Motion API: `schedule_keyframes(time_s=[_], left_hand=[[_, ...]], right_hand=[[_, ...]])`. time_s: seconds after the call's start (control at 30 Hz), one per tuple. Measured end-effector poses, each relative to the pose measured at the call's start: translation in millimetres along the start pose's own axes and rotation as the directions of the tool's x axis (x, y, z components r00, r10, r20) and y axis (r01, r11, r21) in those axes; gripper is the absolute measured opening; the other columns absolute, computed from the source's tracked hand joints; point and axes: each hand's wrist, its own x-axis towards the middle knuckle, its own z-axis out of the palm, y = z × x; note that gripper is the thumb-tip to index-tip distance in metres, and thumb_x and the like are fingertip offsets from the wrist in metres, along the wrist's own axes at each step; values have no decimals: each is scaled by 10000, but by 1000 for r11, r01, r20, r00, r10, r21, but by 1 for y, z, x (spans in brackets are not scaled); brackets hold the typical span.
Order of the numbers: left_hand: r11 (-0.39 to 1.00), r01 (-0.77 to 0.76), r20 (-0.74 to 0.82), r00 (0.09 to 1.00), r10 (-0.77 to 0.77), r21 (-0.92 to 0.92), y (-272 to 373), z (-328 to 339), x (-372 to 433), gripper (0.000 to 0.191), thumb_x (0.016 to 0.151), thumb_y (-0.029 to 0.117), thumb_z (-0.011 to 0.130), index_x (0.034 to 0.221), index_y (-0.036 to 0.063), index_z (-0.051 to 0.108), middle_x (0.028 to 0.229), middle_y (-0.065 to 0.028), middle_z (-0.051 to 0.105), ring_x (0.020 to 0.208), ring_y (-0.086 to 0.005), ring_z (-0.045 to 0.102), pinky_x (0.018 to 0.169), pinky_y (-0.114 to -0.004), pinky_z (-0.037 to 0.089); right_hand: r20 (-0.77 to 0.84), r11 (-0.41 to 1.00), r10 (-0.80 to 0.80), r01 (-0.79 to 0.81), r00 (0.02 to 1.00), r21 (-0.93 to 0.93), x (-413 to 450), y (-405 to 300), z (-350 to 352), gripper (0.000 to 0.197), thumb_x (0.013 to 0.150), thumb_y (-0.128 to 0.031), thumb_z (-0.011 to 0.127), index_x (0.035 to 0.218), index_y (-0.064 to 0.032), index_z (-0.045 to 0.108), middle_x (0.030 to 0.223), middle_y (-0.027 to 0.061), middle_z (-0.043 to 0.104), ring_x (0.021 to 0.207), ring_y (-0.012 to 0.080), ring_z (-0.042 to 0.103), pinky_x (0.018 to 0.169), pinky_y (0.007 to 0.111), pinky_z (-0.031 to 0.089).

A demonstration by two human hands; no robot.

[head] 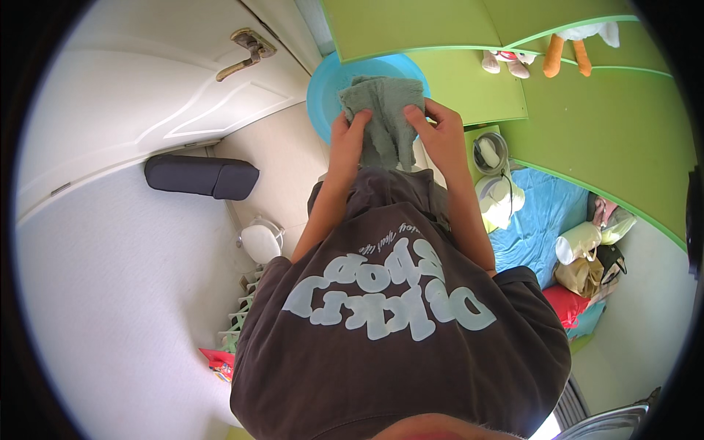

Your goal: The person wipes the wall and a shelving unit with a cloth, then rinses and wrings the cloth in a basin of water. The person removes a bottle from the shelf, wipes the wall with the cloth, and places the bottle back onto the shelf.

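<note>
A grey-green plush cloth (388,104) is held up between my two hands, with creases running down it and its lower part hanging. My left hand (350,132) grips its left edge, the thumb lying on the front. At the right edge my right hand (437,127) pinches it, thumb in front and fingers behind. Beyond and below the cloth a light blue plastic basin (324,99) is partly covered from view by the cloth and a green shelf; what it holds cannot be made out.
A white door with a brass handle (253,52) stands at left, a dark padded case (201,177) near its foot. Green shelving (594,132) with plush toys is at right, above a blue bedspread (536,214) with bags. A white round-topped object (261,243) is at my left.
</note>
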Motion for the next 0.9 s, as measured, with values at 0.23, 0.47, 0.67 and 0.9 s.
schedule_keyframes(time_s=[0.23,0.47,0.67,0.9], left_hand=[[977,27,84,996,-9,-210,8,-5,1,334,956,175,550,1226,-20,576,1116,-91,662,996,-177,628,873,-300,490],[968,82,165,985,-43,-238,7,-2,2,389,987,221,552,1305,-1,528,1214,-83,632,1100,-183,595,939,-307,465],[977,111,150,985,-84,-183,16,5,-3,406,990,226,554,1330,9,512,1211,-72,627,1094,-169,591,920,-309,476],[998,-62,84,995,61,10,18,11,-5,373,963,229,609,1236,-24,582,1092,-67,665,951,-131,608,829,-271,486]], right_hand=[[66,879,183,-193,981,436,0,-2,-11,277,956,-228,607,1020,35,668,914,12,674,808,70,595,781,238,465],[149,600,309,-314,939,735,8,14,-13,385,972,-317,549,1179,3,604,1099,87,661,988,181,624,870,343,496],[328,461,290,-432,899,776,3,39,-25,558,945,-374,579,1338,12,492,1281,142,594,1150,267,589,987,407,475],[515,429,249,-571,820,700,-1,45,-18,596,942,-334,598,1393,18,430,1357,158,544,1207,291,558,1026,438,453]])
